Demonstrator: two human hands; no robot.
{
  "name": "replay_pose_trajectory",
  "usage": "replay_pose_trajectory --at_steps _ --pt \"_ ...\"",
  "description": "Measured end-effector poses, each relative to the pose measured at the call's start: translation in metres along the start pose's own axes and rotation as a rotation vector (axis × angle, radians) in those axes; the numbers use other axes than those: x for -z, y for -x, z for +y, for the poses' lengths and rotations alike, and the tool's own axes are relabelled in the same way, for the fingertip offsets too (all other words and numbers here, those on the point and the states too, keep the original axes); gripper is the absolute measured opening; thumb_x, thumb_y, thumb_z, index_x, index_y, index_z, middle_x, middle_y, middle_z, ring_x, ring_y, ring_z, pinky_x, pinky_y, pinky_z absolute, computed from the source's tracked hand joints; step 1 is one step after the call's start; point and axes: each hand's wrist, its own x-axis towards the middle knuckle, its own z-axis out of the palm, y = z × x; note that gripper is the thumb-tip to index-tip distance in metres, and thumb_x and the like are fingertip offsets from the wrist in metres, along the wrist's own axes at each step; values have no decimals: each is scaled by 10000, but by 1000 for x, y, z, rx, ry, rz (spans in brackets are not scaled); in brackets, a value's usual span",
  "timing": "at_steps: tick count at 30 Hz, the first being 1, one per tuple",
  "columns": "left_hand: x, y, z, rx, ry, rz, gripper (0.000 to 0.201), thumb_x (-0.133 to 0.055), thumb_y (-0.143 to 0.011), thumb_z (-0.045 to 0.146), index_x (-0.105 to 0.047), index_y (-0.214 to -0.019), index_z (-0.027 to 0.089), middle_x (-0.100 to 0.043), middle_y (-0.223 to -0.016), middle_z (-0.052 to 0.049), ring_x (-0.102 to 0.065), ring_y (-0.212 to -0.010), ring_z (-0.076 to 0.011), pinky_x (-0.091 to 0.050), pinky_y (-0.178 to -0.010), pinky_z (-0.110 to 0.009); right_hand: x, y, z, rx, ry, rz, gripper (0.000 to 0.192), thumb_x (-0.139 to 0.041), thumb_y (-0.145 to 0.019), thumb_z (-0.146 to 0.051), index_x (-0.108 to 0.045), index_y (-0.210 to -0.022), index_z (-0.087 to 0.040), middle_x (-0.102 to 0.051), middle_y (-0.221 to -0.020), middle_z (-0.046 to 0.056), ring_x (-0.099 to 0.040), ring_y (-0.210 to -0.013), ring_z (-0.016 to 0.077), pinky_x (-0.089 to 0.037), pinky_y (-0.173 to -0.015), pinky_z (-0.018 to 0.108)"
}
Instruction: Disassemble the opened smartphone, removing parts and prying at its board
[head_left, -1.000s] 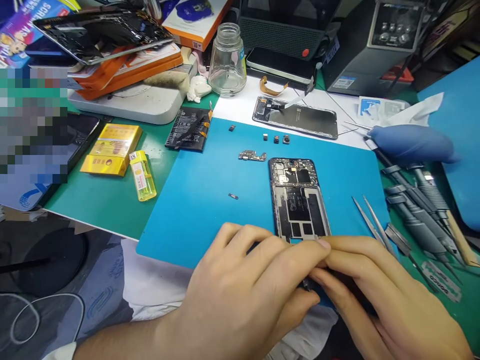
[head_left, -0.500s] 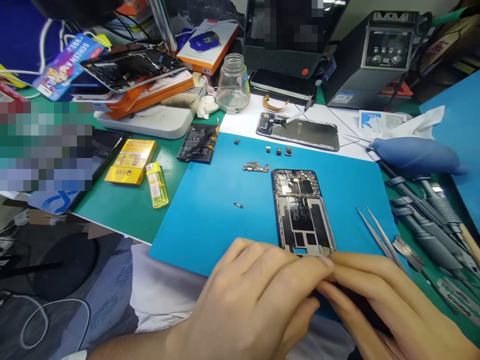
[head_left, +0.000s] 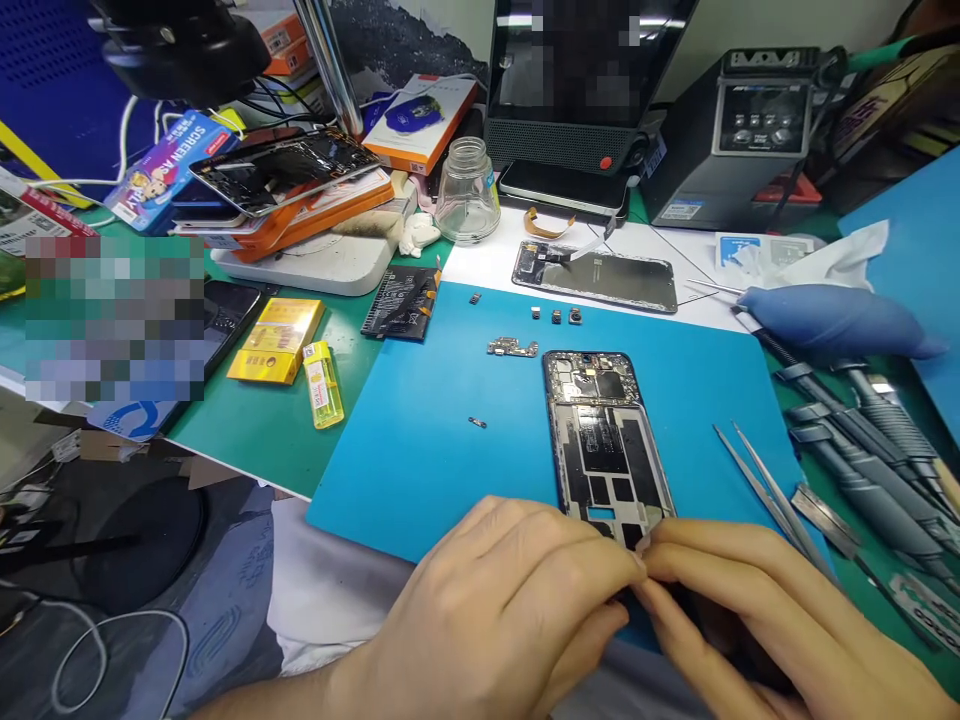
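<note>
An opened phone frame [head_left: 622,455] lies on a blue mat [head_left: 405,460], its circuit board bare at the far end and dark pads below. My left hand [head_left: 510,590] reaches across the frame's near end, fingers bent and thumb drawn in. From the right, my right hand [head_left: 757,600] meets it, fingertips pinched together at the near right corner. Whatever is between the fingertips is hidden. Left of the frame are a small circuit board [head_left: 513,347] and a tiny metal part [head_left: 478,422]. Tweezers [head_left: 772,490] rest to the right.
Behind stand several small camera modules [head_left: 556,316], a detached screen [head_left: 600,277], a battery [head_left: 402,302] and a glass jar [head_left: 467,195]. A lighter [head_left: 322,385] and yellow box [head_left: 276,340] sit left. Tool handles [head_left: 870,440] and a blue blower bulb [head_left: 832,312] crowd the right.
Both hands have drawn slightly toward me, uncovering more of the frame's near end. The fingertips stay together. The view has tilted up a little.
</note>
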Motion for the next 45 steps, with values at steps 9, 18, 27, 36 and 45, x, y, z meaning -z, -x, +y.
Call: replay_pose_trajectory --at_steps 9,18,27,36,45 --pt "3 -2 0 31 30 -27 146 -648 -1209 265 -656 -1338 198 -860 -1192 8 -811 -1059 -120 -626 -975 -219 4 -13 -5 69 47 25 203 -535 -1293 -413 -695 -1265 -293 -768 -1137 -24 -809 -922 55 -596 -867 88" --pt "7 -8 4 57 44 -106 238 -695 -1187 289 -612 -1399 220 -846 -1245 25 -779 -1073 -144 -606 -954 -284 3 -12 -11 8 -22 13 145 -568 -1279 -369 -689 -1291 -290 -775 -1226 -41 -793 -1056 29 -560 -986 46" --pt "10 -12 7 168 94 -209 366 -746 -1145 263 -572 -1467 286 -803 -1196 59 -746 -1042 -131 -580 -904 -287 3 -11 -23 -106 -112 31 101 -654 -1204 -297 -707 -1288 -288 -764 -1156 27 -723 -857 120 -586 -693 181" --pt "8 -13 6 176 105 -216 388 -731 -1164 265 -571 -1517 292 -817 -1265 46 -755 -1087 -132 -581 -952 -287 0 -1 -19 -271 -45 98 460 -758 -1059 -728 -848 -1184 -295 -772 -1069 129 -786 -935 285 -688 -696 321" --pt "53 -13 -6 173 -6 -89 243 -739 -1179 341 -695 -1417 340 -843 -1269 74 -752 -1204 -90 -569 -1099 -211 2 16 -11 -317 -11 132 505 -772 -1014 -774 -871 -1245 -336 -782 -1098 144 -797 -947 323 -704 -674 353"
